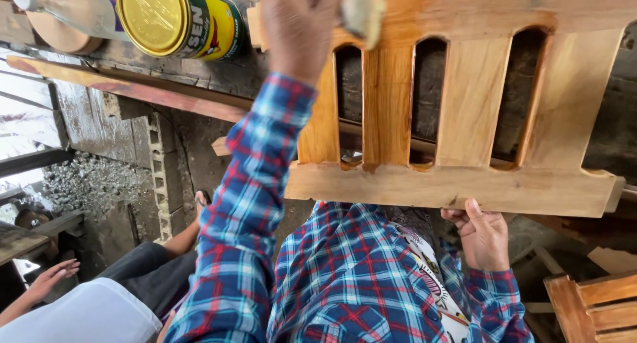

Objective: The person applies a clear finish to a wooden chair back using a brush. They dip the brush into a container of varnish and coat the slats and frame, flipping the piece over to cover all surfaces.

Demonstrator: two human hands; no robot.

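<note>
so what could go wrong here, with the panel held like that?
1. The slatted wooden panel seems steadied only by the right hand at its lower rail; rubbing pressure could tip or slide it.
2. The left hand works a cloth pad near the metal can and glass bottle; a slip might knock them.
3. Another person's hand is close below, should anything drop.

Slatted wooden panel (464,117) with arched slots, partly glossy amber, partly pale, bare.

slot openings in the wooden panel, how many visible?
3, side by side in the wooden panel: left slot beside the left hand, middle slot, right slot. The frame edge may hide more.
</note>
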